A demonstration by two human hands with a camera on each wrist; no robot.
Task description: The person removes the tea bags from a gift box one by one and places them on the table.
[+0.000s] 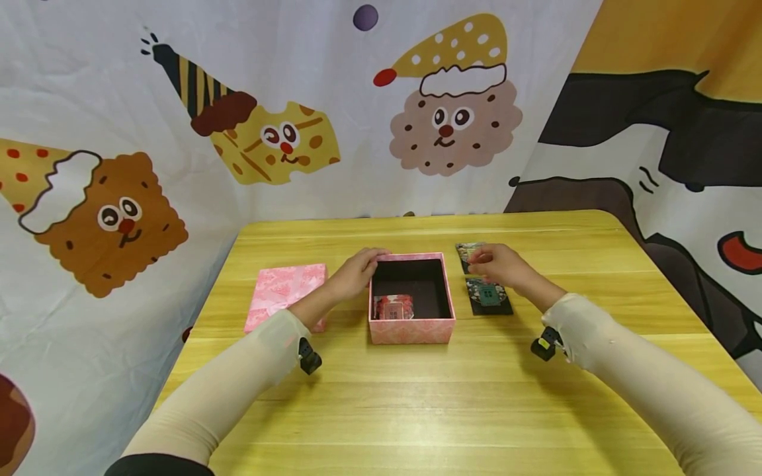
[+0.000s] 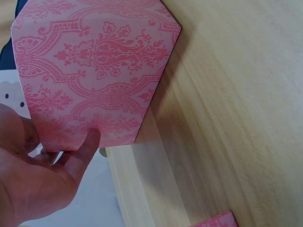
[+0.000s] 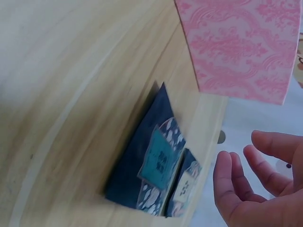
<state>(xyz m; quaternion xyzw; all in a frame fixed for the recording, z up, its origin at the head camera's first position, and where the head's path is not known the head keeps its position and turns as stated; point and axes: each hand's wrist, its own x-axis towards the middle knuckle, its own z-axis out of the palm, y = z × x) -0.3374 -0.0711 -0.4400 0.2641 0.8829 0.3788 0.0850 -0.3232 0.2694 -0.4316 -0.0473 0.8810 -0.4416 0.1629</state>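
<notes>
A pink patterned box (image 1: 412, 332) stands lidless on the table, its inside dark. My left hand (image 1: 356, 270) grips its back left corner. In the left wrist view one digit of that hand (image 2: 40, 182) lies against the pink side wall (image 2: 94, 71), and the other fingers pass behind the corner. Inside the box is a red printed packet (image 1: 393, 307). My right hand (image 1: 500, 264) is over two dark packets, fingers loosely bent with nothing between them. The nearer packet (image 1: 489, 297) has a green label; the farther packet (image 1: 465, 254), partly covered by the hand, has a pale label (image 3: 184, 187).
The pink box lid (image 1: 286, 291) lies on the table left of the box, partly behind my left forearm. A wood-grain table (image 1: 393, 410) holds everything. Behind its far edge hangs a cloth (image 1: 357, 192) printed with cartoon biscuits and cheese.
</notes>
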